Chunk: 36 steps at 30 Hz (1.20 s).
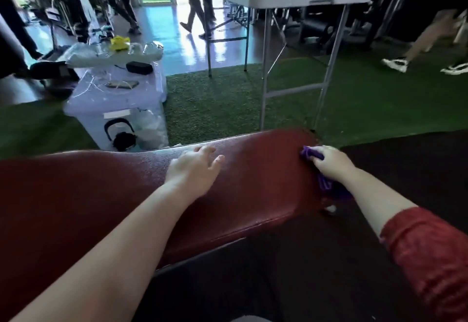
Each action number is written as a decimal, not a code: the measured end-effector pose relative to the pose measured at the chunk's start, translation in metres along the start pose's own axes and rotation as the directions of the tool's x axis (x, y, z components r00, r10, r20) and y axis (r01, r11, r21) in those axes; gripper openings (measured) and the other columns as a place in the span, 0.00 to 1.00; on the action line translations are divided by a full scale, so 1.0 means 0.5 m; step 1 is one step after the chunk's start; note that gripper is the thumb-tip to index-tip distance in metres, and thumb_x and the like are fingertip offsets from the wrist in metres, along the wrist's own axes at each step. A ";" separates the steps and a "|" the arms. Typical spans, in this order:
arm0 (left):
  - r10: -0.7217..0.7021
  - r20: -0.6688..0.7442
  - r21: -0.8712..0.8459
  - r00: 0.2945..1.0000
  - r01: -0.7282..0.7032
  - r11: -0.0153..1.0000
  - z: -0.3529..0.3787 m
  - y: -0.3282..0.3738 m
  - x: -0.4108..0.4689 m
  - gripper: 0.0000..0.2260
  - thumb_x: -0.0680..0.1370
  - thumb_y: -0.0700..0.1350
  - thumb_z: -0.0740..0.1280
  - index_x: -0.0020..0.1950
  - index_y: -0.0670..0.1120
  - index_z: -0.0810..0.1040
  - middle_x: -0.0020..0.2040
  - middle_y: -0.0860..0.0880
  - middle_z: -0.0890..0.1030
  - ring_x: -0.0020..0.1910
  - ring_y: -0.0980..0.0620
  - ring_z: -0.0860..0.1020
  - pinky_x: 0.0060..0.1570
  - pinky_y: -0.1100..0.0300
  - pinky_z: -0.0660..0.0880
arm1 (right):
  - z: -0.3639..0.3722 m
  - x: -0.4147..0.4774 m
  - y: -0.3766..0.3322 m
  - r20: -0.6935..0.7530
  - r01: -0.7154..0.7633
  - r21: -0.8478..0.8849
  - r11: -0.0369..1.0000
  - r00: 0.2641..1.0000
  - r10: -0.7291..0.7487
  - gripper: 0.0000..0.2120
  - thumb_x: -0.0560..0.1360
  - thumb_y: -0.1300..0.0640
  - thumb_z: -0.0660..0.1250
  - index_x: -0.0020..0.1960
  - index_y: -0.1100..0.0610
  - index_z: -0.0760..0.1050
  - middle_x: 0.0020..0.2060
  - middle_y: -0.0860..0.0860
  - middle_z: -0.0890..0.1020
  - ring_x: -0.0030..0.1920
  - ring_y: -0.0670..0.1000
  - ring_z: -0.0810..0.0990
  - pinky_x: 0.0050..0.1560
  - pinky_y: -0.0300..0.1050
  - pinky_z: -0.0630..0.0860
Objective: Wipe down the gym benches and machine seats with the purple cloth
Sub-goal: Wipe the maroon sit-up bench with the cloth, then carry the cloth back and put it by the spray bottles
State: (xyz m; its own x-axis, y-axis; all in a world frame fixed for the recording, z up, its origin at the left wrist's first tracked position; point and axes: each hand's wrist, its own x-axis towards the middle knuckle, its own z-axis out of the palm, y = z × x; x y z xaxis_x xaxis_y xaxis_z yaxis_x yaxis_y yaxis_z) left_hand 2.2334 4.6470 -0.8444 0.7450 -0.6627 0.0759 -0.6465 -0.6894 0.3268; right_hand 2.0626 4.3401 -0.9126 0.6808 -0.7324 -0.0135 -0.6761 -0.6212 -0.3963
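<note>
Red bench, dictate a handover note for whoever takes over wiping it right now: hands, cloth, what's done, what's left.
Left hand rests open, fingers spread, on top of the red bench.
Right hand grips the purple cloth, pressed at the bench's right end; part of the cloth hangs down past the edge.
Done: the picture does not show how much of the pad is wiped.
Left: probably the pad leftward from the cloth, then the job's other seats.

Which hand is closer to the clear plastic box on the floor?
Left. The left hand rests on the red bench, the clear box just beyond it leftward; the right hand grips the purple cloth at the bench's right end.
</note>
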 end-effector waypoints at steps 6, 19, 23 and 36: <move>0.058 0.035 -0.012 0.998 -0.058 0.998 0.014 0.077 0.006 0.22 0.79 0.62 0.55 0.69 0.54 0.71 0.69 0.49 0.72 0.66 0.45 0.71 0.64 0.50 0.67 | 0.035 -0.170 -0.068 -0.146 0.255 0.143 0.956 0.961 -0.234 0.15 0.74 0.57 0.68 0.61 0.53 0.77 0.63 0.57 0.76 0.66 0.55 0.72 0.67 0.43 0.63; 0.173 0.115 -0.154 0.978 -0.155 0.976 -0.102 0.192 -0.003 0.20 0.78 0.61 0.58 0.67 0.56 0.73 0.66 0.52 0.74 0.64 0.48 0.73 0.62 0.51 0.70 | -0.153 -0.243 -0.145 -0.135 0.279 0.363 0.889 0.960 -0.246 0.16 0.77 0.58 0.65 0.65 0.52 0.74 0.64 0.49 0.76 0.66 0.46 0.70 0.69 0.42 0.65; 0.213 0.121 -0.163 0.970 -0.192 0.968 -0.191 0.258 0.004 0.19 0.79 0.61 0.57 0.67 0.57 0.72 0.67 0.53 0.73 0.65 0.48 0.71 0.63 0.52 0.69 | -0.288 -0.244 -0.177 -0.157 0.260 0.361 0.895 0.963 -0.217 0.16 0.77 0.58 0.65 0.64 0.51 0.74 0.63 0.49 0.76 0.66 0.45 0.70 0.67 0.38 0.64; 0.390 0.116 -0.233 0.914 -0.356 0.905 -0.592 0.607 -0.094 0.20 0.79 0.60 0.58 0.68 0.56 0.72 0.68 0.53 0.72 0.67 0.48 0.70 0.64 0.50 0.69 | -0.868 -0.496 -0.174 -0.371 0.025 0.414 0.910 0.917 0.144 0.14 0.77 0.56 0.65 0.63 0.51 0.75 0.55 0.42 0.76 0.57 0.41 0.72 0.58 0.34 0.65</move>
State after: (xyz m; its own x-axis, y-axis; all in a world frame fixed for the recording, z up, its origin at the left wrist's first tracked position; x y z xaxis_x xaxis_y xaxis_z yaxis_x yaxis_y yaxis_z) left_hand 2.0507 4.5557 -0.4701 0.4095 -0.9081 0.0873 -0.8122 -0.3193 0.4883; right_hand 1.8302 4.4546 -0.4764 0.4226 -0.8648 0.2712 -0.4816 -0.4677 -0.7411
